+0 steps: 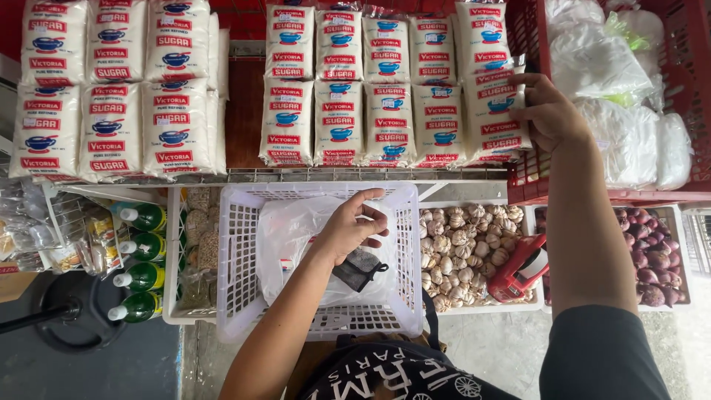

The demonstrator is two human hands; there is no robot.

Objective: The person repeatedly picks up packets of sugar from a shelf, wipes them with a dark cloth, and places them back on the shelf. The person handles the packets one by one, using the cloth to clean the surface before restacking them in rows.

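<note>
My right hand [546,111] reaches up to the shelf and grips the right-most white sugar bag [495,111] with red labels, at its right edge. My left hand [354,224] hovers inside a white plastic basket [235,252], fingers loosely curled over a clear plastic bag [285,237] lying in it. A small dark pouch [361,268] rests just below that hand; whether the fingers touch it I cannot tell.
Rows of sugar bags [111,96] fill the metal shelf. A red crate [685,96] holds clear white-filled bags. Below sit a garlic tray [463,252], red onions [655,255], a red price gun [518,268], green bottles [141,255].
</note>
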